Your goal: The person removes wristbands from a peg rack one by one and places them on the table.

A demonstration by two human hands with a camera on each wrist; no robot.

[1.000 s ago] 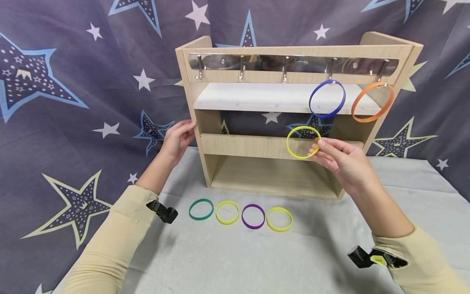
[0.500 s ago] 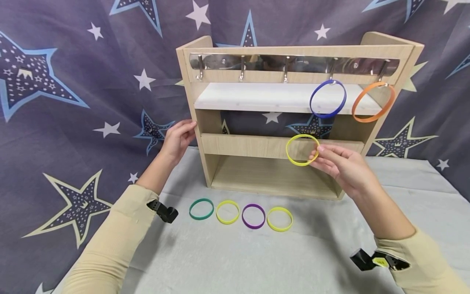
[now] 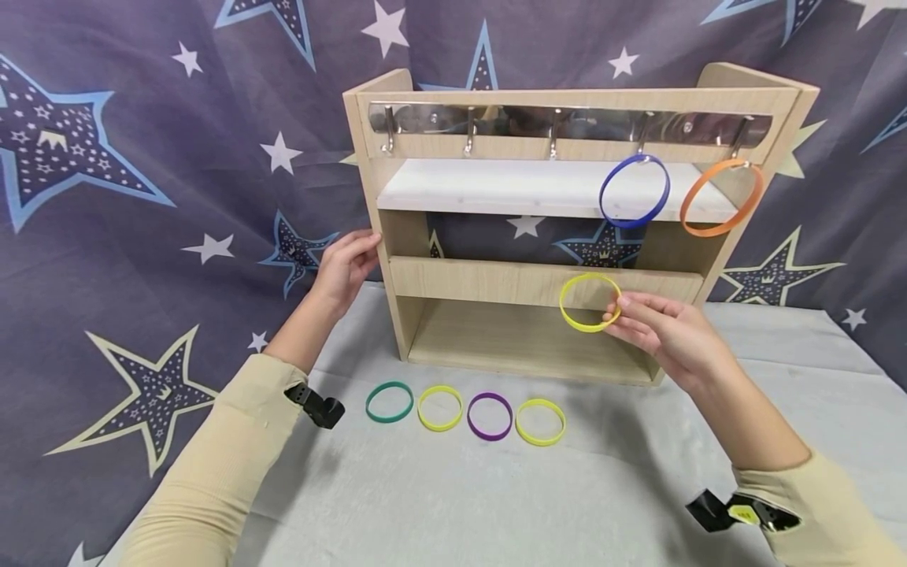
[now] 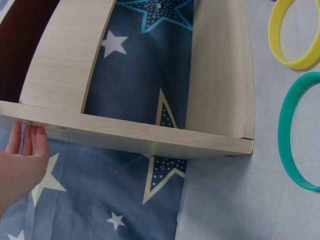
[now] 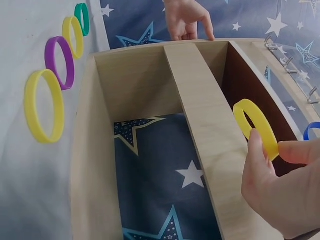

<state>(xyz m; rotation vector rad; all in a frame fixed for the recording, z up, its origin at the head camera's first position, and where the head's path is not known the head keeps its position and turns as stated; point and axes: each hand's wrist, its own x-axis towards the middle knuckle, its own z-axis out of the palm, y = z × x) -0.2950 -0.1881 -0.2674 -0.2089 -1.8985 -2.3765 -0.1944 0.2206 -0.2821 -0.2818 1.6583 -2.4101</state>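
Between thumb and fingers, my right hand (image 3: 669, 335) pinches a yellow silicone wristband (image 3: 564, 305) by its right side, in front of the wooden shelf unit (image 3: 546, 285). In the right wrist view, the same yellow wristband (image 5: 263, 125) stands on edge in the grip. My left hand (image 3: 345, 272) rests its fingertips against the unit's left side panel; in the left wrist view the fingers (image 4: 41, 142) lie straight against that panel. A blue wristband (image 3: 662, 201) and an orange wristband (image 3: 697, 231) hang from the two rightmost hooks of the metal rail (image 3: 510, 122).
On the grey cloth in front of the unit lies a row of wristbands: green (image 3: 368, 409), yellow (image 3: 423, 420), purple (image 3: 471, 424) and another yellow (image 3: 520, 429). A white shelf (image 3: 489, 187) sits below the rail. Star-patterned fabric (image 3: 142, 276) hangs behind.
My right hand has lowered the yellow wristband, shifting it slightly right over the last half second. The left hand stays at the side panel.
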